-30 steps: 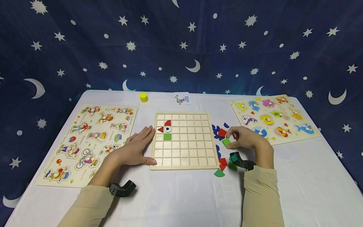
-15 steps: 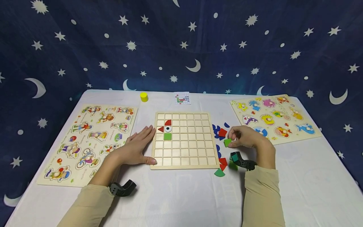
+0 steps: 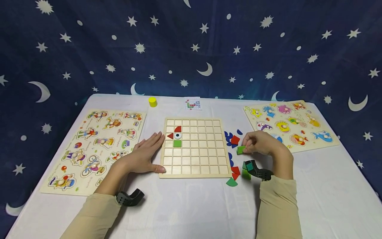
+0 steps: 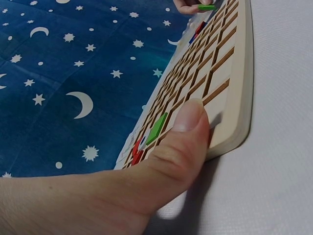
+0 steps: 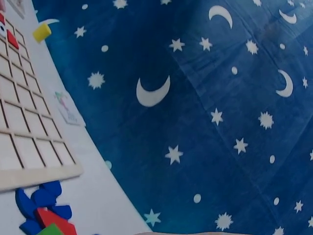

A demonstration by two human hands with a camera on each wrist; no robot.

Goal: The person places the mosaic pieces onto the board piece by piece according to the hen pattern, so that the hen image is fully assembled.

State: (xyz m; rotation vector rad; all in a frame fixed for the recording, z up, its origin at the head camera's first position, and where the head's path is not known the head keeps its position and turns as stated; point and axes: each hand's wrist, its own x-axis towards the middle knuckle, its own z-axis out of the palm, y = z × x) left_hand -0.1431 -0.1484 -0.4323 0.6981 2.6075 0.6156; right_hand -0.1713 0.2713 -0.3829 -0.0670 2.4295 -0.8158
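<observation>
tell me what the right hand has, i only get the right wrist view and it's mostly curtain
Observer: The right hand pinches a green tile just right of the grid board.
Operator: any green on the board already
Observer: Yes, one green square sits under the eye piece in the second column.
Operator: where's the left hand
Observer: The left hand lies flat against the board's left edge, thumb over the near corner.
</observation>
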